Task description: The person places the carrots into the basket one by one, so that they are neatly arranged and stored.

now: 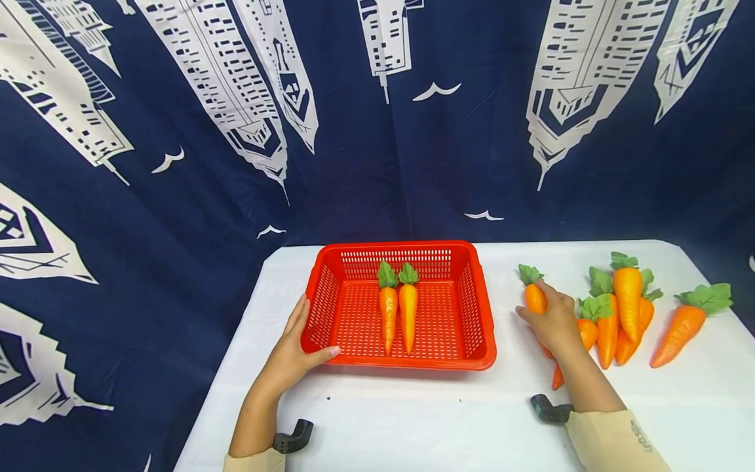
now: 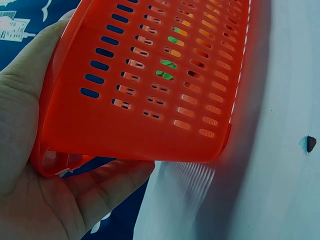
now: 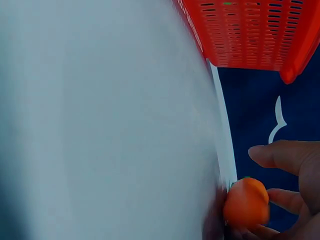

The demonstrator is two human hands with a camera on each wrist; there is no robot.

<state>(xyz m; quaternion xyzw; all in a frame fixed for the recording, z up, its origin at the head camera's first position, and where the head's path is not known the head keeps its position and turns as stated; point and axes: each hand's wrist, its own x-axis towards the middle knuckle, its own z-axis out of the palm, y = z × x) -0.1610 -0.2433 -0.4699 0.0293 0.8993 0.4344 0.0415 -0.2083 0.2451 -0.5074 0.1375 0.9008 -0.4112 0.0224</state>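
The red basket (image 1: 398, 362) holds two carrots (image 1: 408, 308) side by side, leaves toward the back. My left hand (image 1: 291, 357) grips its left front corner, the thumb over the front rim and the fingers along the outer side. In the left wrist view the basket wall (image 2: 135, 135) lies between thumb and fingers. My right hand (image 1: 551, 321) reaches over a carrot (image 1: 535, 299) at the left of the pile, fingers to its right and thumb to its left. In the right wrist view the thumb stands apart from this blurred carrot (image 3: 245, 202), while another finger touches it.
Several more carrots (image 1: 628, 301) lie heaped to the right of my right hand. One carrot (image 1: 678, 335) lies apart at the far right. A white-covered table (image 1: 413, 419) carries everything. Behind it hangs a dark blue curtain (image 1: 448, 170) printed with white buildings.
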